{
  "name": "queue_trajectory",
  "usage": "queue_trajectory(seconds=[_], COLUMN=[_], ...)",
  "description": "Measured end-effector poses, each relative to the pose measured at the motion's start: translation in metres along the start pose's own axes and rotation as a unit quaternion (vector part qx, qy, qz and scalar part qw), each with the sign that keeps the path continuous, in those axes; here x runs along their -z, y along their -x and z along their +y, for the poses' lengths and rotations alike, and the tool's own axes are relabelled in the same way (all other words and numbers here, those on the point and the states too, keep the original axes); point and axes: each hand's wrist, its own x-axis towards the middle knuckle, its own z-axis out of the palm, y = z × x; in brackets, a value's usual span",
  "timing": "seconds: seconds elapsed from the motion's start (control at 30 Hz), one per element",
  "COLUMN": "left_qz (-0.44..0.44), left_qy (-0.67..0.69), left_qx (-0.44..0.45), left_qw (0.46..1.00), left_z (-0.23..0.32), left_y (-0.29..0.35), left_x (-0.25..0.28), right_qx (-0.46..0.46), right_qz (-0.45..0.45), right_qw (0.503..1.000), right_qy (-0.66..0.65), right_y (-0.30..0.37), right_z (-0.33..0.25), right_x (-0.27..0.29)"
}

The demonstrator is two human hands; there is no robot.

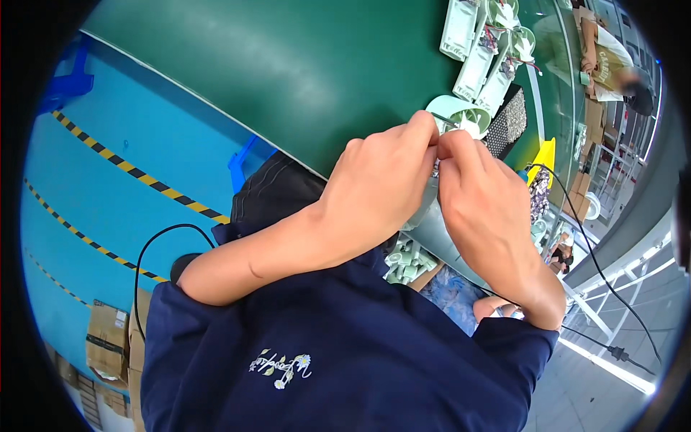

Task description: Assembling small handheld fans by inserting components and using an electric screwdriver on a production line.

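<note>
A pale green plastic fan housing (452, 108) lies under my two hands at the table's near edge. Its round head, with white blades (471, 124) inside, shows beyond my fingers, and part of its body shows between my wrists. My left hand (381, 173) is closed, thumb and fingers pinched together over the housing. Against it from the right, my right hand (481, 198) is closed too, its fingertips meeting the left ones. A thin dark rod or wire (443, 119) sticks out by the left fingertips. What the fingertips pinch is hidden.
Several similar fan housings (476, 68) with wires stand at the far side of the green table (288, 72). Right of my hands are a black tray of small metal parts (512, 119) and a yellow bin (545, 155). Pale green parts (410, 263) lie below; a black cable (601, 273) hangs right.
</note>
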Motion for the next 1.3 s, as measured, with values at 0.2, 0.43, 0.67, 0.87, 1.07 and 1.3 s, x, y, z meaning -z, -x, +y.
queue_trajectory(seconds=[0.2, 0.43, 0.67, 0.87, 1.07, 1.3], left_qz=[-0.013, 0.031, 0.066, 0.055, -0.014, 0.003], left_qy=[0.011, 0.091, 0.117, 0.038, -0.269, -0.256], left_qx=[0.015, -0.002, -0.046, -0.069, -0.078, -0.081], left_qw=[1.0, 0.995, 0.99, 0.995, 0.96, 0.963], left_z=[0.003, 0.001, -0.006, -0.005, 0.02, 0.007], left_y=[0.0, 0.001, 0.004, 0.008, 0.015, 0.012], left_x=[0.0, -0.003, -0.004, -0.003, 0.003, 0.007], right_qx=[-0.022, -0.088, -0.114, -0.114, -0.119, -0.062], right_qz=[0.05, 0.208, 0.226, 0.238, 0.208, 0.246], right_qw=[0.998, 0.884, 0.788, 0.789, 0.797, 0.837], right_qy=[-0.005, -0.408, -0.562, -0.555, -0.554, -0.485], right_y=[0.005, 0.019, 0.008, 0.009, 0.02, 0.035], right_z=[0.004, 0.009, 0.021, 0.022, 0.038, 0.045], right_x=[-0.01, -0.026, -0.055, -0.059, -0.066, -0.074])
